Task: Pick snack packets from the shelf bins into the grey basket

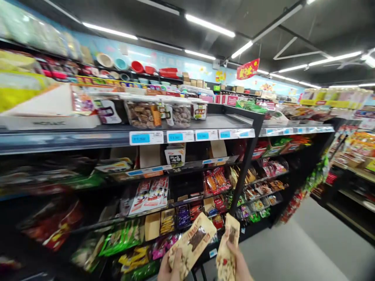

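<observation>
My left hand grips a tan snack packet with a dark brown picture on its front, held up and tilted right. My right hand holds a second tan packet upright, its edge turned toward me. Both hands sit at the bottom edge of the view, close together, in front of the lower shelves of a black shelving unit. Only the fingers and part of each hand show.
The black shelving runs along my left, packed with bagged snacks and clear tubs on top, blue price tags on the edges. A grey aisle floor opens to the right, with another shelf unit across it.
</observation>
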Demonstrator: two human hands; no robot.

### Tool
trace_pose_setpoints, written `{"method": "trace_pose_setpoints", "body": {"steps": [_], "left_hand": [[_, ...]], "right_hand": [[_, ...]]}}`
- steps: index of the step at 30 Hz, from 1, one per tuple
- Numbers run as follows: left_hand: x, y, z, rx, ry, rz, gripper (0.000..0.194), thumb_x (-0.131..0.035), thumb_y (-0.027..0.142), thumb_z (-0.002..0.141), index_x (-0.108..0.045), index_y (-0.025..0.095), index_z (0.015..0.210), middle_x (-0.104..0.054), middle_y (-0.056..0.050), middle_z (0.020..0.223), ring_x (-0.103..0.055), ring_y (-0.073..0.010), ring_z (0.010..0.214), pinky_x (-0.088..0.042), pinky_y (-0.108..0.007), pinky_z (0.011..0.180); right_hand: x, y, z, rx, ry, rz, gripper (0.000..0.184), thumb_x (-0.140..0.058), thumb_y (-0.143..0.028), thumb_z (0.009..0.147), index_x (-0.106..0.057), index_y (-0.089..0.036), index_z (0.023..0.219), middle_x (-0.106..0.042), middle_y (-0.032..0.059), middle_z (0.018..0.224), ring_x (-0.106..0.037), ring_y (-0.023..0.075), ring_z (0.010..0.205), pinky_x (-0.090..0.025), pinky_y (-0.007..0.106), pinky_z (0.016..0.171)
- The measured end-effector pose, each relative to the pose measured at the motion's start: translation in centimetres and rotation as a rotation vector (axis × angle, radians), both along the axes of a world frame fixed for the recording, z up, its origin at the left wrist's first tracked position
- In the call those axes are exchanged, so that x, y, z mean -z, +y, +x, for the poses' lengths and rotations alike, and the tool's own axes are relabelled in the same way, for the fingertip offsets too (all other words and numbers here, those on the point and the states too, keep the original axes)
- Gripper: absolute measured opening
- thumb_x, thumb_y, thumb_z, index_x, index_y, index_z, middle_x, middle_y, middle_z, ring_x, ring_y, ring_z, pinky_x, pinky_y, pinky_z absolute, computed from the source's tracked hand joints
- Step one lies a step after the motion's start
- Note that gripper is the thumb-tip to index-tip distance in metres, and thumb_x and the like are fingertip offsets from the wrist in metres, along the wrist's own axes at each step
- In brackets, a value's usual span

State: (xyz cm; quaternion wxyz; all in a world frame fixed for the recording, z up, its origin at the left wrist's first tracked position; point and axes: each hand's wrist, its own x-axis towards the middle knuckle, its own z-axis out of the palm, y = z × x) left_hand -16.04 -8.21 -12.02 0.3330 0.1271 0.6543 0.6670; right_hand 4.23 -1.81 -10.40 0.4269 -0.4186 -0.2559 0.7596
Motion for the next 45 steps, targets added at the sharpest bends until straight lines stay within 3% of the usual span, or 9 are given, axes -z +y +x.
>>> {"method": "trace_pose_setpoints", "body": {"steps": [3,7,12,17,22,29,32,38,45], "left_hand": [[-1.0,1.3,-0.4,0.019,-0.043,0.113,0.054,-0.078,0.058,0.07,-0.067,0.029,0.113,-0.079,-0.004,0.101,-0.074,-0.0291,0.103,-0.062,-0.041,0.085],[-1.7,1.0,-0.6,0.149,-0.069,0.168,0.062,-0.082,0.055,0.068,-0.065,0.026,0.12,-0.077,-0.007,0.111,-0.071,-0.0293,0.111,-0.06,-0.04,0.093],[-4.8,0.0,-0.2,0.172,-0.032,0.194,0.065,-0.084,0.049,0.069,-0.064,0.024,0.126,-0.073,-0.011,0.124,-0.069,-0.0291,0.116,-0.057,-0.037,0.097],[-7.4,0.3,0.5,0.112,-0.171,0.351,0.078,-0.089,0.041,0.065,-0.058,0.025,0.135,-0.073,-0.01,0.123,-0.068,-0.0273,0.117,-0.054,-0.036,0.102],[-7.3,0.3,1.5,0.127,-0.413,0.45,0.069,-0.09,0.04,0.064,-0.064,0.026,0.126,-0.07,-0.009,0.132,-0.062,-0.0286,0.127,-0.051,-0.04,0.107],[-7.5,0.6,1.8,0.222,-0.552,0.417,0.053,-0.068,0.056,0.085,-0.066,0.026,0.128,-0.066,-0.011,0.138,-0.061,-0.0309,0.128,-0.051,-0.052,0.106],[-7.2,0.6,1.5,0.221,-0.57,0.406,0.059,-0.059,0.063,0.088,-0.063,0.025,0.132,-0.066,-0.012,0.138,-0.06,-0.0319,0.13,-0.051,-0.055,0.107],[-6.3,0.5,1.1,0.154,-0.495,0.404,0.062,-0.064,0.064,0.084,-0.062,0.025,0.133,-0.069,-0.012,0.133,-0.064,-0.0323,0.124,-0.054,-0.054,0.102],[-6.0,0.0,0.9,0.069,-0.486,0.421,0.058,-0.068,0.06,0.083,-0.063,0.028,0.13,-0.071,-0.009,0.131,-0.066,-0.0305,0.121,-0.057,-0.052,0.097]], "right_hand": [[-1.4,0.9,2.2,0.164,0.088,-0.077,0.044,-0.089,-0.049,0.053,-0.073,-0.02,0.081,-0.077,0.0091,0.073,-0.074,0.0282,0.065,-0.061,0.041,0.069],[-3.9,0.9,3.2,0.045,-0.009,0.137,0.052,-0.094,-0.028,0.052,-0.074,-0.018,0.099,-0.079,0.01,0.097,-0.075,0.0272,0.084,-0.06,0.037,0.081],[-6.5,1.8,0.9,-0.167,-0.085,0.369,0.051,-0.091,-0.031,0.063,-0.074,-0.016,0.109,-0.077,0.0122,0.11,-0.073,0.0305,0.099,-0.057,0.045,0.093],[-7.2,2.9,-1.6,-0.025,-0.091,0.334,0.049,-0.092,-0.037,0.064,-0.075,-0.016,0.106,-0.078,0.0111,0.109,-0.073,0.0317,0.099,-0.056,0.048,0.095],[-6.8,1.7,-2.4,0.016,0.007,0.244,0.053,-0.093,-0.036,0.064,-0.073,-0.018,0.11,-0.076,0.0108,0.114,-0.071,0.0327,0.106,-0.055,0.049,0.099],[-6.5,0.6,-2.5,-0.028,-0.034,0.215,0.053,-0.092,-0.04,0.066,-0.074,-0.015,0.109,-0.077,0.0125,0.111,-0.073,0.0332,0.103,-0.055,0.049,0.098],[-6.7,0.5,-2.6,-0.038,-0.057,0.24,0.051,-0.092,-0.041,0.065,-0.075,-0.016,0.107,-0.078,0.012,0.105,-0.074,0.0325,0.097,-0.055,0.049,0.096],[-6.6,0.7,-2.9,-0.062,-0.104,0.256,0.049,-0.092,-0.041,0.065,-0.076,-0.015,0.104,-0.079,0.0109,0.101,-0.074,0.0323,0.097,-0.056,0.048,0.095],[-7.4,0.5,-3.1,-0.098,-0.116,0.296,0.049,-0.09,-0.039,0.067,-0.075,-0.015,0.108,-0.077,0.0109,0.112,-0.072,0.0327,0.105,-0.054,0.048,0.099]]}}
